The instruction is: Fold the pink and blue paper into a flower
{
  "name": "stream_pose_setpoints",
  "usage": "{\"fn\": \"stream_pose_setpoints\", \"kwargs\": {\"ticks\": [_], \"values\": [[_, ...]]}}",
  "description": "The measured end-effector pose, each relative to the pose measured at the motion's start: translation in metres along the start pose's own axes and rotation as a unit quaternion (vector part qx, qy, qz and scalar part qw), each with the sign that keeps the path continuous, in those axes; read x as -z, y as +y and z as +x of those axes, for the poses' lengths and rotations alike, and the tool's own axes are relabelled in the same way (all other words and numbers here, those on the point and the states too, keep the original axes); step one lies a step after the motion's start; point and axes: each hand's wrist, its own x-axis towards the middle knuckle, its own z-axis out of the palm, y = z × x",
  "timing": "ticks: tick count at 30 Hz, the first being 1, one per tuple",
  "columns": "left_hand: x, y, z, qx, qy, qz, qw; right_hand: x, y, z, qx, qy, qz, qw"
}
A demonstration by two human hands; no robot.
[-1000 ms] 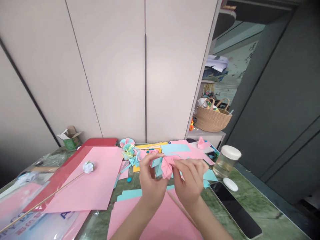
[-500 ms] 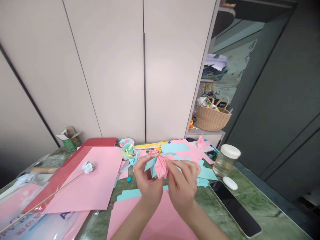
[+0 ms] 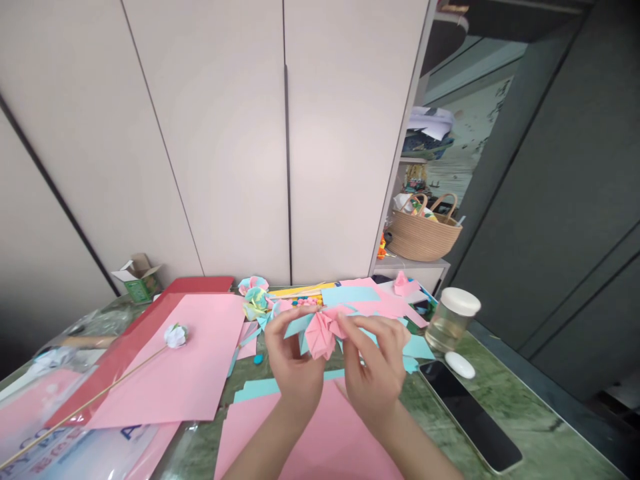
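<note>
A folded paper flower (image 3: 321,335), pink with light blue paper behind it, is held up over the middle of the table. My left hand (image 3: 295,357) is closed round its left side, thumb below and fingers above. On the right, my right hand (image 3: 377,363) pinches the flower's pink edge between thumb and forefinger, its other fingers curled. Below both hands lies a stack of pink sheets (image 3: 320,440) with light blue ones at its far edge.
A white paper flower (image 3: 176,335) on a stick lies across a pink sheet (image 3: 200,373) at left. Paper flowers (image 3: 256,300) and cut sheets lie behind. On the right are a lidded jar (image 3: 453,320), a white oval object (image 3: 460,365) and a phone (image 3: 473,417).
My right hand has moved slightly right, away from my left hand. The pink paper between them looks more spread out.
</note>
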Motion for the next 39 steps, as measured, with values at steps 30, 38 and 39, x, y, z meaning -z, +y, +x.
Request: {"fn": "stream_pose_setpoints", "kwargs": {"ticks": [30, 38, 39], "values": [[-0.003, 0.003, 0.016, 0.215, -0.083, -0.005, 0.973, 0.005, 0.008, 0.012, -0.003, -0.090, -0.041, 0.995], [0.001, -0.003, 0.020, 0.221, -0.101, -0.003, 0.970, 0.001, 0.010, 0.008, 0.009, -0.104, -0.056, 0.993], [0.001, -0.005, 0.021, 0.224, -0.112, -0.005, 0.968, 0.002, 0.011, 0.010, 0.001, -0.110, -0.053, 0.993]]}}
